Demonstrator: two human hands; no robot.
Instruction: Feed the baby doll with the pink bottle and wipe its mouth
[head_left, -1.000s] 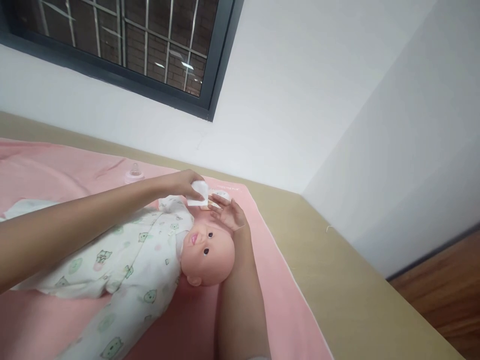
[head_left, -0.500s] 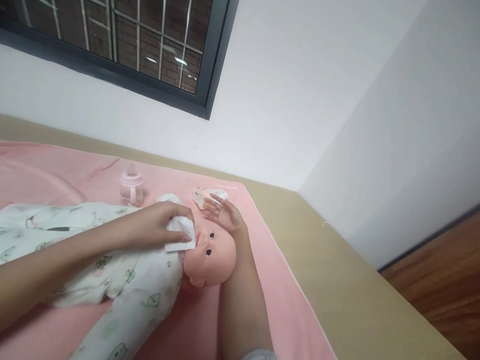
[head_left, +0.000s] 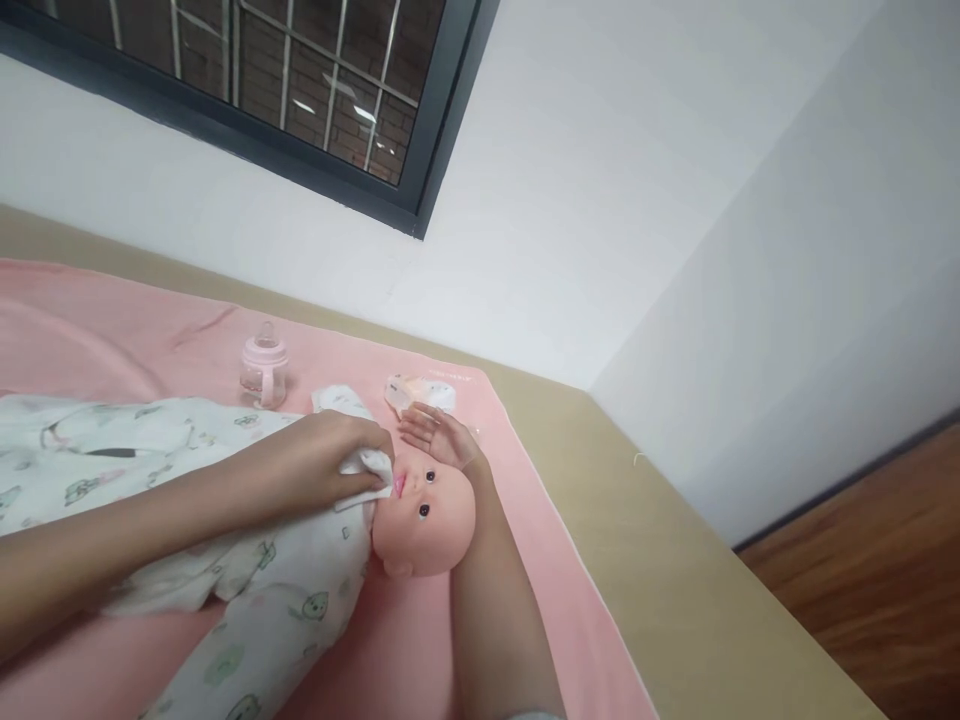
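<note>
Shows a white wall (head_left: 540, 200) along the far edge of the tan table (head_left: 652, 540), meeting a greyer, shaded wall (head_left: 795, 330) at the far right corner. Has, above the far edge toward the left, a dark-framed window (head_left: 217, 70) with pale metal bars (head_left: 286, 70), brickwork (head_left: 306, 130) beyond and bright light patches (head_left: 364, 115). Past the right edge, shows dark skirting (head_left: 847, 483) and brown wood-grain floor (head_left: 885, 570).

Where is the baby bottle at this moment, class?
In the head view, the baby bottle stands upright on the pink blanket, left of centre, just beyond the doll and up and left of the person's left hand.
</note>
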